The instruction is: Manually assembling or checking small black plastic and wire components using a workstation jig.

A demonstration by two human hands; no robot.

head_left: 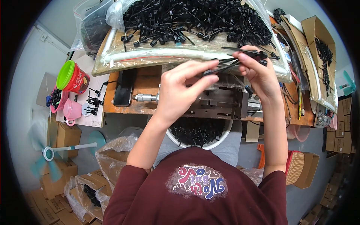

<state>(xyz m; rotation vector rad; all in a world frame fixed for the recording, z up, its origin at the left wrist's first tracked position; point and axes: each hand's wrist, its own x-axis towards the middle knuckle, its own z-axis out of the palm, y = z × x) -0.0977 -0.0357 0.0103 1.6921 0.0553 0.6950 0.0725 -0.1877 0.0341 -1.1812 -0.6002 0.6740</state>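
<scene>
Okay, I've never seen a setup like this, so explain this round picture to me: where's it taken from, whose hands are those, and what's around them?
No robot here: the left hand and right hand belong to a person wearing this wide fisheye camera on their head. It looks down, and its lens bends straight edges. The right hand holds several thin black pieces; the left is at the end of one, but its grip is unclear. Beyond them, a heap of similar pieces lies on a plastic-covered tray. On the wooden bench sit a metal fixture and a dark phone-like slab.

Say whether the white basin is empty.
Not empty: the white basin holds many black parts. How deep, I cannot tell.
</scene>
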